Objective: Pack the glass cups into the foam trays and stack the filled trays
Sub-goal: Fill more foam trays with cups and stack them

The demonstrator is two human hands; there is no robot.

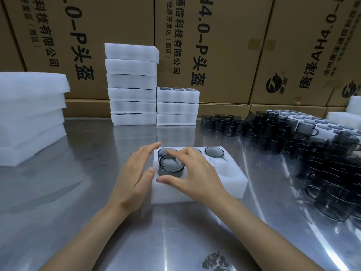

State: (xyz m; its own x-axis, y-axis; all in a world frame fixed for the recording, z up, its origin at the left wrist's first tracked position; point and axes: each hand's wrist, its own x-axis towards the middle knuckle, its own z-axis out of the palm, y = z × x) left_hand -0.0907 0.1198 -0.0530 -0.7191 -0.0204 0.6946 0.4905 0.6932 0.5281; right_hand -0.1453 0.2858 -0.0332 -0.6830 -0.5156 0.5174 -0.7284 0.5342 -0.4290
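Head view looks down on a white foam tray in the middle of the steel table, and one smoky glass cup sits tilted at the tray's near-left pocket, not fully seated. Right hand is over it, fingertips on the cup's rim, thumb stretched along the foam in front of it; fingers lightly bent, touching rather than clamped. Left hand lies flat against the tray's left edge, fingers straight and together, thumb beside the cup. Behind, another cup sits in the far-left pocket and one more in the far-right pocket; the far-middle one is hidden by the right hand. Near-right pocket shows bare foam.

Out to the right, a big crowd of loose dark cups covers the table, some on a white foam sheet with cut-outs. Far side, centre: a tall stack of foam trays and just beside it a shorter stack of three, cups showing in its top tray. Left edge holds a pile of wide foam slabs. Brown cardboard cartons with black print wall off the back.
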